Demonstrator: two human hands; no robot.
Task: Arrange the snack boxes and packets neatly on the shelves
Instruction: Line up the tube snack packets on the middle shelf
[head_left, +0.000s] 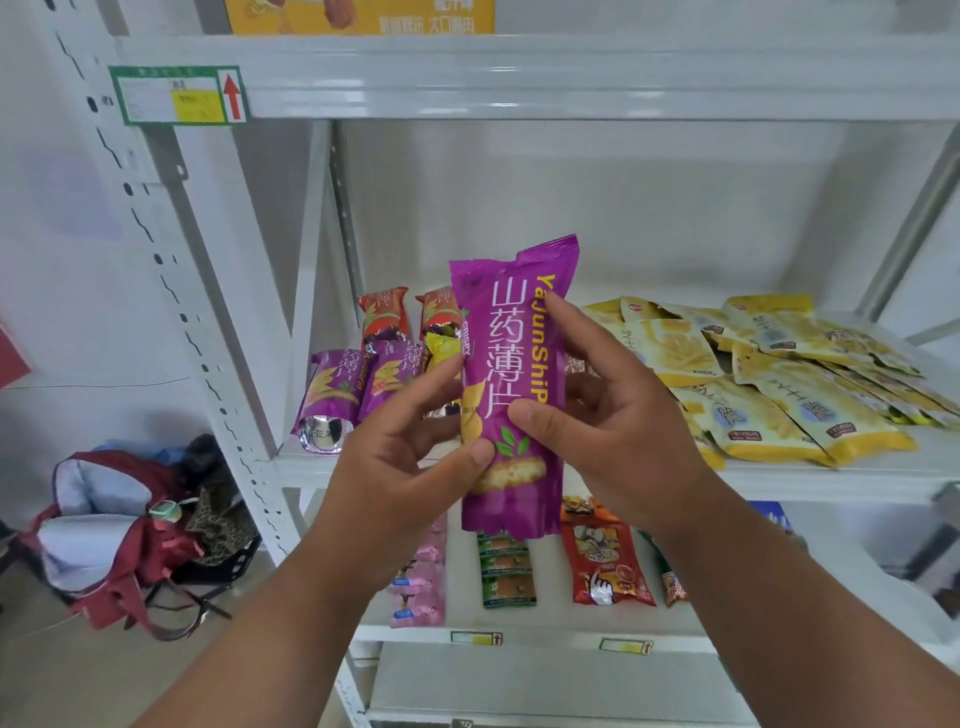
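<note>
I log: white shelf (571, 78), middle tier holding yellow packets (779, 384) right, purple packets (358, 384) left. Purple snack packet (511, 395) upright before it, pinched between both hands: left hand (400, 467) fingers curl on its left edge, right hand (608, 415) fingers clasp its right side.

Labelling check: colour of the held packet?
Purple packet, white and yellow lettering; head view.
</note>
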